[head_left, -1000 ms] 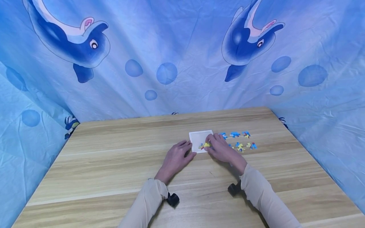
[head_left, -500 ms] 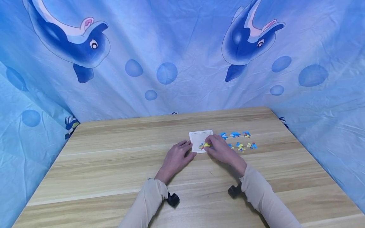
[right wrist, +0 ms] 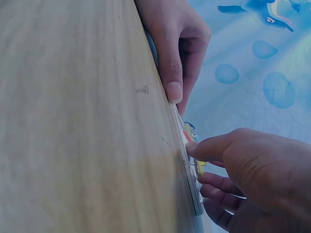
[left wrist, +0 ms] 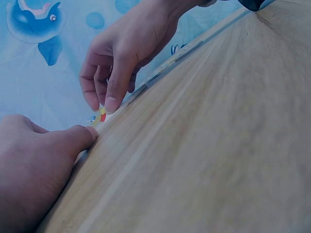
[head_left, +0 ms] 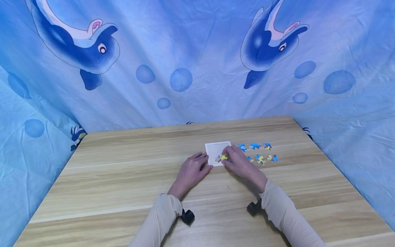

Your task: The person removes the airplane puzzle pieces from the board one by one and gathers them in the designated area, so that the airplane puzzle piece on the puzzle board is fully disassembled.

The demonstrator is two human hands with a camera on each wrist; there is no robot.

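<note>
A shallow white puzzle tray (head_left: 215,148) lies on the wooden table, with a few joined-looking pieces along its near side. My left hand (head_left: 192,171) touches the tray's left edge, its thumb at the near left corner and its fingers further up the side. Over the tray's near right part, my right hand (head_left: 239,162) pinches a yellow jigsaw puzzle piece (head_left: 224,157) between thumb and fingers, low against the tray. In the right wrist view, that hand's thumb (right wrist: 209,148) meets the tray's near edge. The fingers partly hide the piece.
Right of the tray, loose blue and yellow puzzle pieces (head_left: 254,146) lie in two rows on the table (head_left: 123,178); the right hand covers part of the near row. A blue dolphin-print cloth (head_left: 197,51) hangs behind and beside the table.
My right hand and the yellow puzzle piece stay at almost the same spot, with only slight finger movement. The left hand keeps its place at the tray's edge.
</note>
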